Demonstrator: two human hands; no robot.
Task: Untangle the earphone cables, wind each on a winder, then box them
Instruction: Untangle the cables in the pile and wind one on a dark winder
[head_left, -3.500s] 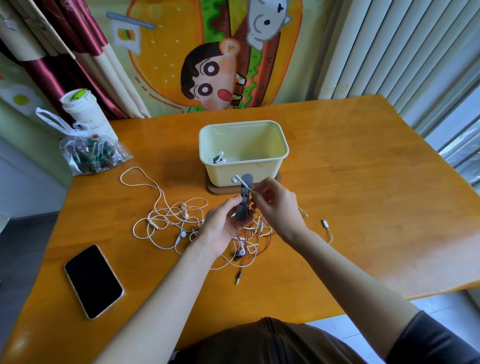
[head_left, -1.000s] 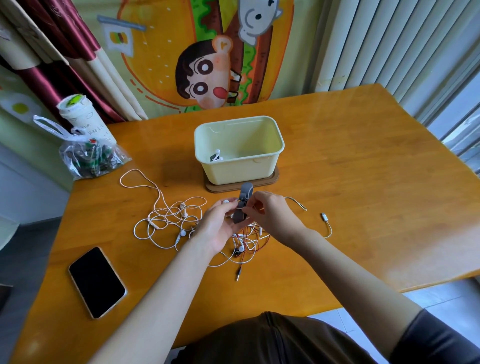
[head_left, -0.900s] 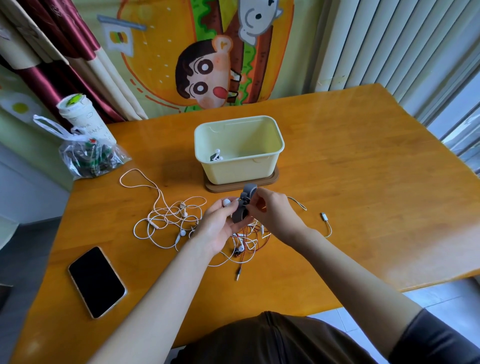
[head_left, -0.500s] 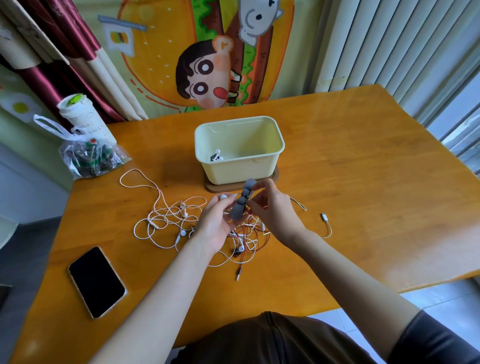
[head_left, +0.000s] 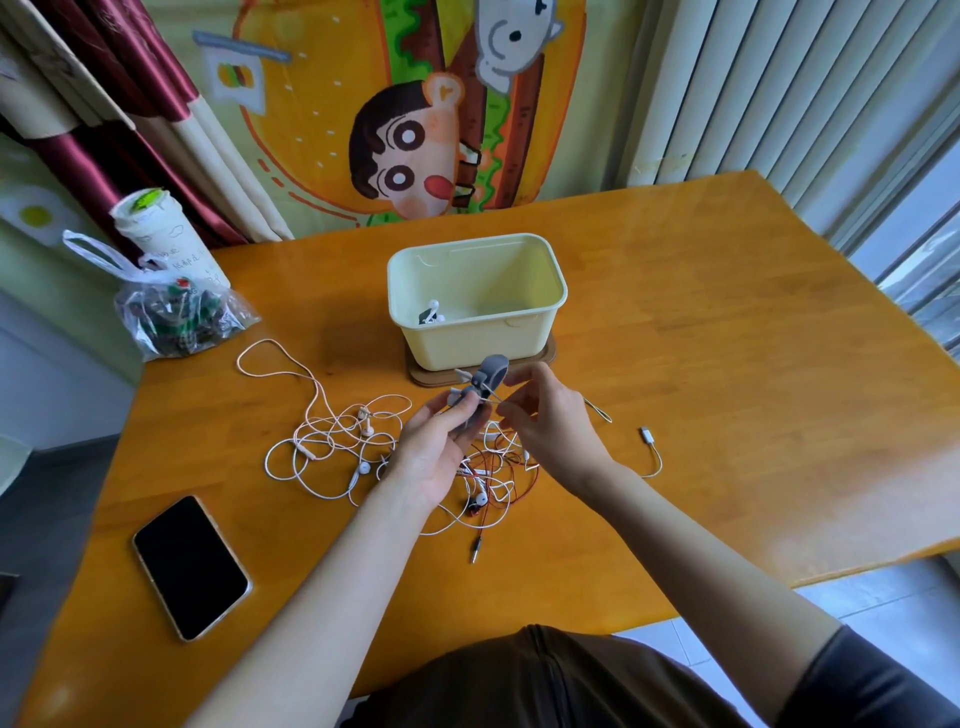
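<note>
My left hand (head_left: 434, 449) holds a grey cable winder (head_left: 480, 388) upright above the table, fingers round its lower half. My right hand (head_left: 545, 415) pinches a white earphone cable at the winder's waist. Below both hands lies a tangle of white and red earphone cables (head_left: 363, 447). Its loose end with a white plug (head_left: 645, 434) trails to the right. A pale yellow box (head_left: 524, 332) stands just beyond the hands on a brown lid. Inside it lies one wound earphone set (head_left: 430, 314).
A black phone (head_left: 189, 566) lies face up at the near left. A clear plastic bag (head_left: 176, 312) and a white paper cup (head_left: 166, 234) sit at the table's far left edge. The right half of the wooden table (head_left: 753, 364) is bare.
The winder has tilted and risen slightly in my left hand. My right hand has moved the cable around the winder's middle. The head view shifted a little since the earliest frame.
</note>
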